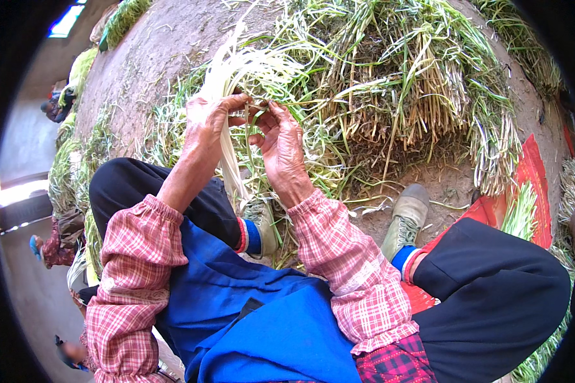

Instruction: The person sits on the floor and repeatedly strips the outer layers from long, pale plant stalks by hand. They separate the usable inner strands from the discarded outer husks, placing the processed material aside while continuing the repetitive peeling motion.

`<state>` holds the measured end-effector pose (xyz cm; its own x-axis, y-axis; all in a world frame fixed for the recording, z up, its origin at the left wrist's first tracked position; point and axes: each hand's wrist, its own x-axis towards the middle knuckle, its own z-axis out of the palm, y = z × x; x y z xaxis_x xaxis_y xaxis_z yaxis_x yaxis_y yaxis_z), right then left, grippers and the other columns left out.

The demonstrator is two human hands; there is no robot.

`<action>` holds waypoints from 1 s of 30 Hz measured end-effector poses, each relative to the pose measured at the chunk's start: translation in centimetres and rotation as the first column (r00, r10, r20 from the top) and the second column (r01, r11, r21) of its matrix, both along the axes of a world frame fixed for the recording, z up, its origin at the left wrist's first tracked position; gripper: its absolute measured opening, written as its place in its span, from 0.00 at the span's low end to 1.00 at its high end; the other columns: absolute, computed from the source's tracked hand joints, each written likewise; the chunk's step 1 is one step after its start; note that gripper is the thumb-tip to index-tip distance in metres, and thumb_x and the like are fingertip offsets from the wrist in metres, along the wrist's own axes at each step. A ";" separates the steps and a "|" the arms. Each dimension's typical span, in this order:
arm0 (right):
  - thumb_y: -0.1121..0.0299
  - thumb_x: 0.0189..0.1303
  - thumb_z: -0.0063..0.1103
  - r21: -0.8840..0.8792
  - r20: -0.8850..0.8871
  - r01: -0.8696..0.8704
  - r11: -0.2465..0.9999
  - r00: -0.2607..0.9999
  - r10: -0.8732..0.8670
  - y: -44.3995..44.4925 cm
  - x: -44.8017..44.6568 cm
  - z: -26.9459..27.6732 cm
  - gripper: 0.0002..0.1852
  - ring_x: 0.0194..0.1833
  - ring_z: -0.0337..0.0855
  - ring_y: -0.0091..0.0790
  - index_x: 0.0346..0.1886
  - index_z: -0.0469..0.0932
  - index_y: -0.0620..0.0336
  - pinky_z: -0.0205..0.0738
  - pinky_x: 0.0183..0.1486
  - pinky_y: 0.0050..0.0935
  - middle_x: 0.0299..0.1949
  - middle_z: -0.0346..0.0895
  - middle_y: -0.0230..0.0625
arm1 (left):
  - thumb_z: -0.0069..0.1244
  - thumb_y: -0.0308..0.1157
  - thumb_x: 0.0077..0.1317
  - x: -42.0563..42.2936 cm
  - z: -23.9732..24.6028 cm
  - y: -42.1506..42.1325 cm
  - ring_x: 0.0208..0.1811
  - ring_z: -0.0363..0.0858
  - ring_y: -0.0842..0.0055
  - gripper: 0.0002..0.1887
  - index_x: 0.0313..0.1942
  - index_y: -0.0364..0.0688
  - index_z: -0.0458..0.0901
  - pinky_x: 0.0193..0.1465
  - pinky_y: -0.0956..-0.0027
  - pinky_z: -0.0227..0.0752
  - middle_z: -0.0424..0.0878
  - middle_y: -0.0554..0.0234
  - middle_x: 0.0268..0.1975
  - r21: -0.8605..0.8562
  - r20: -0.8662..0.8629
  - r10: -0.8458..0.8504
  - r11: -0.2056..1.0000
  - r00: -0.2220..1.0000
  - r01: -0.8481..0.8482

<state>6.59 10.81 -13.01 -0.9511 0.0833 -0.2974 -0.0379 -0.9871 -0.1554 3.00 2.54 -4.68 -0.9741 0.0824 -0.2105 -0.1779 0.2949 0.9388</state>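
My left hand (211,117) holds a bundle of pale, long-stemmed plants (231,158), whose whitish strands spread out above the hand and whose stalks hang below it. My right hand (280,139) is close beside it, thumb and fingers bent. Between the fingertips of both hands is a thin greenish stem (255,106), and part of it hangs down between the hands. Just beyond my right hand lies a large heap of green leafy stalks (417,86) with brownish, soil-marked ends.
My shoes (407,215) rest on the earthen ground among scattered leaves. A red cloth (532,191) with a small green bunch (520,213) lies at the right. More green bundles (64,167) line the left side, where other people (60,244) sit.
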 end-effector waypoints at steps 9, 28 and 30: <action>0.67 0.63 0.47 -0.054 0.030 -0.044 0.998 0.999 0.046 -0.3 0.0 -0.4 0.07 0.26 0.75 0.20 0.41 0.72 0.57 0.72 0.20 0.19 0.23 0.72 0.26 | 0.54 0.30 0.55 -1.7 -0.7 -1.1 0.36 0.82 0.78 0.12 0.39 0.34 0.79 0.35 0.80 0.72 0.83 0.59 0.35 0.094 0.089 0.074 0.992 0.993 -0.083; 0.49 0.59 0.52 0.070 -0.059 -0.236 0.969 0.969 0.240 1.1 -0.2 -0.5 0.20 0.16 0.48 0.14 0.41 0.74 0.58 0.44 0.19 0.15 0.15 0.49 0.16 | 0.54 0.32 0.57 -1.3 0.2 -0.2 0.38 0.83 0.77 0.12 0.38 0.34 0.79 0.31 0.83 0.71 0.83 0.58 0.34 0.010 -0.034 -0.050 0.999 0.998 0.051; 0.54 0.65 0.44 0.120 -0.158 -0.203 0.972 0.963 0.220 1.9 -0.5 -0.1 0.18 0.15 0.47 0.14 0.45 0.73 0.57 0.44 0.19 0.17 0.15 0.47 0.16 | 0.54 0.32 0.56 -1.0 -0.3 -0.1 0.38 0.82 0.78 0.12 0.37 0.33 0.80 0.32 0.82 0.72 0.83 0.59 0.35 0.034 -0.018 -0.054 0.998 0.998 0.054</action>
